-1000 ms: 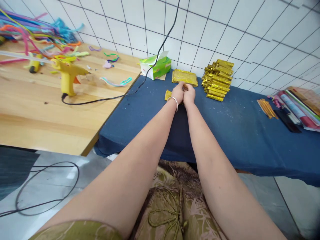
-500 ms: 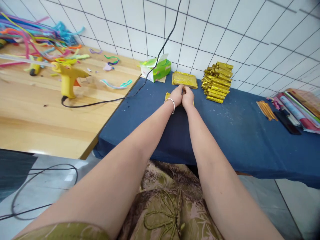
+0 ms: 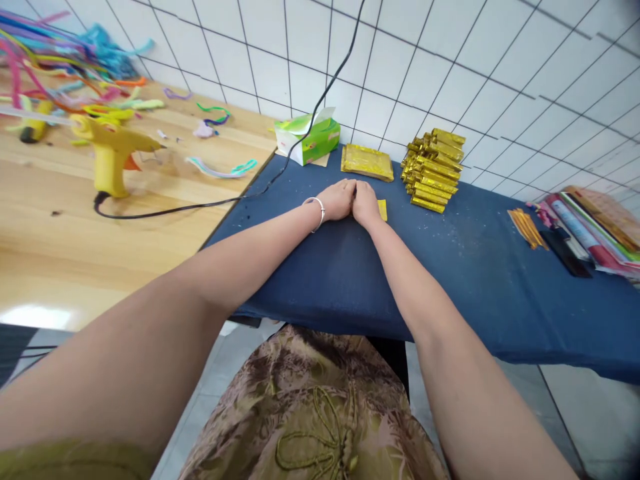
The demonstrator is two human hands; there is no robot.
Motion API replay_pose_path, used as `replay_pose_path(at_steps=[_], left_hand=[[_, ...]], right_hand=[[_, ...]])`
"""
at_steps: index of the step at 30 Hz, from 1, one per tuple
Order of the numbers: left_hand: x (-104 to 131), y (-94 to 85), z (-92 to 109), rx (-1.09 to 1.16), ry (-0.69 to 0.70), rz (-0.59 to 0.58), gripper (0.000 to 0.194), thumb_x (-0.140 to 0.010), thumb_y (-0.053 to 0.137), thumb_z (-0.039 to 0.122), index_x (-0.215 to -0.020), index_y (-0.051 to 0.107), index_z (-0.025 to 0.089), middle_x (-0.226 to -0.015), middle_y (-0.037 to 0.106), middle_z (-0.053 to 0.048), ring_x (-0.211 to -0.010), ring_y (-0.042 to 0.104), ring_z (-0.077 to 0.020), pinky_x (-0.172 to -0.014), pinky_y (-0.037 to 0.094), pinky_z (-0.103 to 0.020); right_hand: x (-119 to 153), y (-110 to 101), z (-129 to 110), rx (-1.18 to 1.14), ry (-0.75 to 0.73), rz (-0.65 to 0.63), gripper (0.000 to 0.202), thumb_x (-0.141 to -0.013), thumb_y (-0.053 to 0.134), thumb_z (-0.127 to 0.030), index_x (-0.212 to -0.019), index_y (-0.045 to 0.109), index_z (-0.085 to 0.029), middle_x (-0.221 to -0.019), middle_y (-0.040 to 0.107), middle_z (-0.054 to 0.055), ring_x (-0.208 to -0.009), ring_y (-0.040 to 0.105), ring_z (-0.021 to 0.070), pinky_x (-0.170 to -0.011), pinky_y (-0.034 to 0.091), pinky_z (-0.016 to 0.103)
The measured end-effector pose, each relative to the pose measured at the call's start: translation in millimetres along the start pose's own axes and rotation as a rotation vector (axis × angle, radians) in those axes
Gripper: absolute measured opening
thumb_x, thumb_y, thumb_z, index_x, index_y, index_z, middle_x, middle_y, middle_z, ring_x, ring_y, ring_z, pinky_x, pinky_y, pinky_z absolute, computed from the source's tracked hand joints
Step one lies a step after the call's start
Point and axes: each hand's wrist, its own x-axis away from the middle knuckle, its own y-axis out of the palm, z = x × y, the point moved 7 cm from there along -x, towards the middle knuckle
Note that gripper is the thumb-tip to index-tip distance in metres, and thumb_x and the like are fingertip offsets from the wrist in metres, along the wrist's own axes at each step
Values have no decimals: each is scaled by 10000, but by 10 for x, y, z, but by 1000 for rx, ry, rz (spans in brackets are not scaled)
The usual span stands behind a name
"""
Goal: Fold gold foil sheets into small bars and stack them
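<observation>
My left hand (image 3: 338, 199), with a silver bangle at its wrist, lies against my right hand (image 3: 366, 203) on the blue cloth. The fingers of both are curled closed and meet over a sheet of gold foil paper (image 3: 383, 210). Only its right edge shows beside my right hand; the rest is covered by the hands. Just behind them lies a flat stack of gold foil paper (image 3: 367, 163). To the right stands a pile of narrow folded gold foil strips (image 3: 433, 170).
A green tissue box (image 3: 315, 140) stands at the back. On the wooden table (image 3: 150, 260) at left are a yellow glue gun (image 3: 111, 155), its black cord crossing the cloth, and coloured pipe cleaners (image 3: 65, 53). Orange-brown sticks (image 3: 527, 229) and a dark flat case (image 3: 565, 253) lie at right.
Both hands have come slightly nearer to me and left, away from the flat stack. My left forearm has swung outward to the left. The gold sheet's right edge now shows beside my right hand.
</observation>
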Motion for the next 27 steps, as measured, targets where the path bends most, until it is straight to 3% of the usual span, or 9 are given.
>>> replay_pose_path(at_steps=[6,14,20,27], left_hand=[[82,9,-198,-164,-94,-92,510,-920,264,355,-1357,321,98,-1419,369,-140,-1346,284,-236,-1090,231,-401],[111,8,-202,-199,-76,-139,546,-934,220,401,-1399,292,125,-1472,290,-110,-1367,232,-238,-1098,200,-403],[117,-7,-187,-148,-43,-102,503,-927,287,350,-1375,348,130,-1453,326,-122,-1358,250,-250,-1094,201,-408],[137,-64,-215,-140,-26,-136,449,-922,305,275,-1349,392,164,-1440,358,-99,-1343,291,-220,-1085,228,-379]], right_hand=[[36,42,-41,112,-175,-131,303,-883,328,-239,-1093,532,-160,-1121,571,119,-1074,501,246,-964,383,440],[154,-117,27,182,-340,-338,458,-905,317,-304,-1292,436,-89,-1368,429,162,-1291,351,247,-1092,258,428],[203,-180,25,144,-351,-324,454,-922,303,-319,-1316,434,-135,-1375,434,131,-1281,375,220,-1096,264,432],[230,-244,-6,171,-332,-279,433,-906,279,-198,-1287,473,-132,-1319,492,119,-1249,414,201,-1079,306,407]])
